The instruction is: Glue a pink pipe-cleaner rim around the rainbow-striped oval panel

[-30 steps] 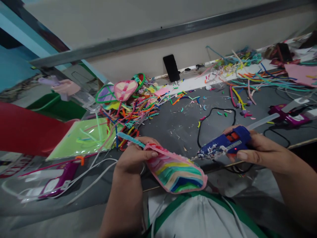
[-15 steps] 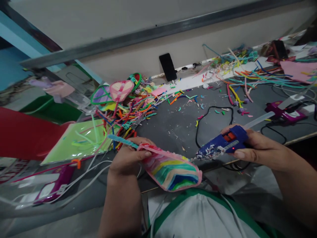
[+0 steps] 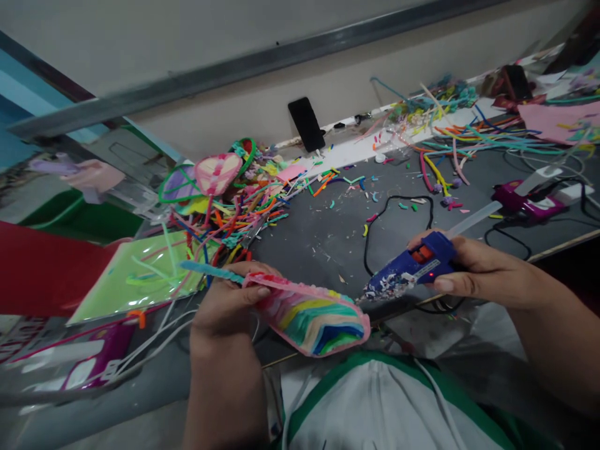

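Note:
My left hand (image 3: 237,297) is closed on the stem end of a striped pipe-cleaner craft piece (image 3: 319,319). Its edge is pink, with rows of pink, yellow, teal, beige, blue and green inside, and a light-blue stem (image 3: 210,270) sticks out past my fingers to the left. My right hand (image 3: 473,269) is wrapped round a blue hot glue gun (image 3: 412,265) with a small red light lit. A clear glue stick (image 3: 473,217) juts from its back. Its nozzle, crusted with scraps, is at the upper edge of the craft piece; whether they touch I cannot tell.
Colourful pipe-cleaner pieces (image 3: 234,219) and heart-shaped crafts (image 3: 215,174) are heaped at the left. A black phone (image 3: 306,124) leans on the wall. Purple glue guns lie at the right (image 3: 529,200) and lower left (image 3: 98,359). A black cord (image 3: 368,231) loops across the table.
The whole view has shifted slightly, so things sit a little further left. Both hands keep their holds, and the glue gun's nozzle stays by the craft piece's upper edge.

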Demonstrator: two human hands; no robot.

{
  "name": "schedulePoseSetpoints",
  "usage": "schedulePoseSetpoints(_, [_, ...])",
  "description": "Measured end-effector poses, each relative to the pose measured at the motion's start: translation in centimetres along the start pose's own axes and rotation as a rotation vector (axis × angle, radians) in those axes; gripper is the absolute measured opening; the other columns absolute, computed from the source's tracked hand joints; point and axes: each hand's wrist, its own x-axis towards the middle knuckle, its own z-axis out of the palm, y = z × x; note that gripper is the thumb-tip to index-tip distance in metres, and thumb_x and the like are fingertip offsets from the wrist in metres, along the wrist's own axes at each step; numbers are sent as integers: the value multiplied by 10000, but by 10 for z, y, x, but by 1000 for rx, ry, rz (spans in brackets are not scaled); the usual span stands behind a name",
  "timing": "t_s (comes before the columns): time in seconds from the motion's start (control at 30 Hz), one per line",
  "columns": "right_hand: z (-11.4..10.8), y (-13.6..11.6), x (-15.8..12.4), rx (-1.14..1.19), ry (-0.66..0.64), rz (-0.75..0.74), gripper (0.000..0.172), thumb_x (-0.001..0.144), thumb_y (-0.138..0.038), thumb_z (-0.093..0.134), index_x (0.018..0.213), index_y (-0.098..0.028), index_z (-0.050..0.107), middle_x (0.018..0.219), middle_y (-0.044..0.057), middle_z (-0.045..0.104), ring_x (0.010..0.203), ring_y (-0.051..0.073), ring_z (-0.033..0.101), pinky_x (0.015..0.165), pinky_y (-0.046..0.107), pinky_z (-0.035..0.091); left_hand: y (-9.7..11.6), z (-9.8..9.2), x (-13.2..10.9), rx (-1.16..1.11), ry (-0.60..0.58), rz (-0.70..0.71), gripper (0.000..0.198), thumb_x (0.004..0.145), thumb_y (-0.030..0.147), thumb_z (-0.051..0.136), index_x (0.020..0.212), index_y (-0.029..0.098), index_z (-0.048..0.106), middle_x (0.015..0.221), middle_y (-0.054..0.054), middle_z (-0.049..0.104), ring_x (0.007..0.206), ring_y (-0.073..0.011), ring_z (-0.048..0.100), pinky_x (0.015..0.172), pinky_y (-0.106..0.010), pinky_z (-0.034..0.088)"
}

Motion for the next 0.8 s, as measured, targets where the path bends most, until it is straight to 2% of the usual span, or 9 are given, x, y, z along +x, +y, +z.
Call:
schedulePoseSetpoints(0.13, [0, 1, 0, -17, 43, -26, 388, 835, -348, 628, 1206, -239, 593, 996, -2, 638, 889, 175, 614, 818, 283, 498, 0, -3, 1, 18, 8, -3, 173, 585, 273, 821, 703, 188, 727, 729, -39, 709, 671, -213, 628, 613, -319, 498])
schedulePoseSetpoints(0.27, [-1, 3, -1, 49, 59, -1, 423, 834, -330, 639, 1241, -249, 558, 988, -11, 629, 803, 140, 622, 719, 234, 512, 0, -4, 1, 20, 45, -18, 195, 567, 283, 832, 703, 193, 727, 726, -32, 708, 679, -210, 628, 613, -314, 505])
schedulePoseSetpoints(0.37, [-2, 6, -3, 62, 26, 4, 426, 843, -319, 627, 1256, -251, 547, 964, -14, 629, 766, 134, 628, 675, 223, 515, 0, -4, 1, 11, 27, -21, 183, 580, 272, 826, 713, 189, 730, 710, -31, 702, 682, -205, 628, 619, -305, 504])
schedulePoseSetpoints(0.53, [-4, 5, -1, -39, 31, -23, 431, 830, -329, 627, 1243, -219, 577, 1035, 23, 645, 898, 189, 626, 802, 295, 521, 0, -4, 2, 5, 35, 0, 173, 575, 271, 827, 689, 188, 727, 702, -35, 699, 671, -210, 625, 605, -310, 500])
schedulePoseSetpoints(0.67, [-5, 2, 0, -9, -26, 2, 374, 841, -322, 611, 1192, -197, 586, 1001, 20, 662, 900, 184, 632, 793, 284, 526, -1, -5, 1, 13, 44, -11, 171, 583, 278, 823, 693, 189, 727, 720, -39, 704, 688, -214, 624, 612, -309, 498])
schedulePoseSetpoints(0.8, [-4, 5, -1, 50, -23, 13, 362, 845, -316, 617, 1186, -197, 585, 1019, 18, 650, 909, 171, 621, 781, 263, 518, -1, -5, 1, 23, 57, -36, 190, 577, 292, 827, 706, 191, 732, 737, -40, 714, 700, -213, 625, 625, -307, 500])
